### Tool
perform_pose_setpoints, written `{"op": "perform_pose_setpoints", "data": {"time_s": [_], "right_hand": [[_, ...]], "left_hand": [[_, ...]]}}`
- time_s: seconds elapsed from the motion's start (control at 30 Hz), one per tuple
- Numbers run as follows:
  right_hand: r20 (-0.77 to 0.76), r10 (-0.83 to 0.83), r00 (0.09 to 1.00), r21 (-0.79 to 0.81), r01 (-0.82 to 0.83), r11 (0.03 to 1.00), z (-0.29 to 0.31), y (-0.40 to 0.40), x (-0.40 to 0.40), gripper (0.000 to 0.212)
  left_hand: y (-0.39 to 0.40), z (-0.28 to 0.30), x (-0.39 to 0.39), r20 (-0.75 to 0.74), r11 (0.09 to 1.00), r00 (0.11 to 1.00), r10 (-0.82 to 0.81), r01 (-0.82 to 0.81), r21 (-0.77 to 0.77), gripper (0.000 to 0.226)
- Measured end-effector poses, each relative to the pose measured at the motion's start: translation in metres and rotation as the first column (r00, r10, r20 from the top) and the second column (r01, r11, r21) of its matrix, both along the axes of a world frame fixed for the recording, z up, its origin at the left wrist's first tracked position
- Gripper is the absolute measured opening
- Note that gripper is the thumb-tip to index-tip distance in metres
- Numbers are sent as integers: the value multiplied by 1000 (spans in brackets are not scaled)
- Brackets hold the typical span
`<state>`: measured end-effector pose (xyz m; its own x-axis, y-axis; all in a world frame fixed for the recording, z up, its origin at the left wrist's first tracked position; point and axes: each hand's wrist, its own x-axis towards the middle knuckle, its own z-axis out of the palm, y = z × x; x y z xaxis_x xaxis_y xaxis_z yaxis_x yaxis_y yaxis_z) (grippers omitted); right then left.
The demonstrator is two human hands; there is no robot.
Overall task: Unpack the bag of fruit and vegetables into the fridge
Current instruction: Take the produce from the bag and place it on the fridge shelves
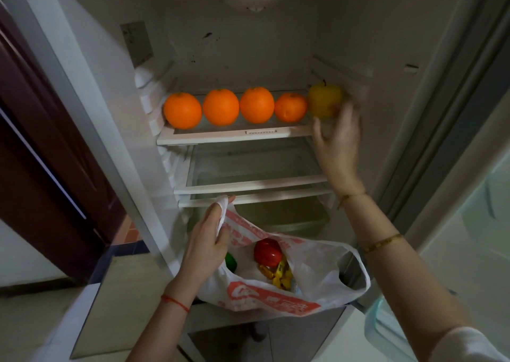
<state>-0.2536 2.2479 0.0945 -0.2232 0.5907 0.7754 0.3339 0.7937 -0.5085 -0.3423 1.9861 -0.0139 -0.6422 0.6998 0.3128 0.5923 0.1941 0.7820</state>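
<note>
The fridge's top shelf (234, 138) holds a row of several oranges (220, 107), with a yellow apple (324, 99) at its right end. My right hand (338, 138) is just below and right of the apple. Its blurred fingertips touch the apple's lower right side and its thumb is spread away from the fruit. My left hand (205, 244) grips one handle of a white and red plastic bag (276, 298) held in front of the lower fridge. Inside the bag I see a red round fruit (267, 252), yellow wrapped items (281, 274) and something green (231, 262) partly hidden by my wrist.
Two bare glass shelves (254, 182) sit below the top one, above a clear crisper drawer (289, 218). The fridge door (469, 196) stands open on the right. A dark red door (41, 154) is on the left.
</note>
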Motion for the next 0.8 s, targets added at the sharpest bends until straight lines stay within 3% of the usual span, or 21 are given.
{"op": "perform_pose_setpoints", "data": {"time_s": [0.1,0.2,0.3,0.37,0.53,0.8], "right_hand": [[63,343,937,-98,-336,937,-15,-36,12,18],[285,640,713,-315,-561,765,-45,-67,19,13],[451,777,440,-525,-573,629,-89,-89,14,14],[516,793,323,-604,-519,605,-122,-93,6,15],[595,769,233,-644,-434,630,-175,-99,-9,29],[693,703,158,-636,-325,700,-206,-123,-51,70]], "left_hand": [[-5,-2,2,18,1000,1000,-15,14,14,60],[-11,-6,1,26,1000,1000,-18,18,8,56],[-17,-10,-1,6,1000,1000,0,0,0,57],[-24,-11,-2,-8,1000,1000,22,-22,-2,61],[-41,-10,-2,12,996,997,76,-76,-37,56],[-55,-10,-6,6,996,997,80,-79,-35,74]]}}
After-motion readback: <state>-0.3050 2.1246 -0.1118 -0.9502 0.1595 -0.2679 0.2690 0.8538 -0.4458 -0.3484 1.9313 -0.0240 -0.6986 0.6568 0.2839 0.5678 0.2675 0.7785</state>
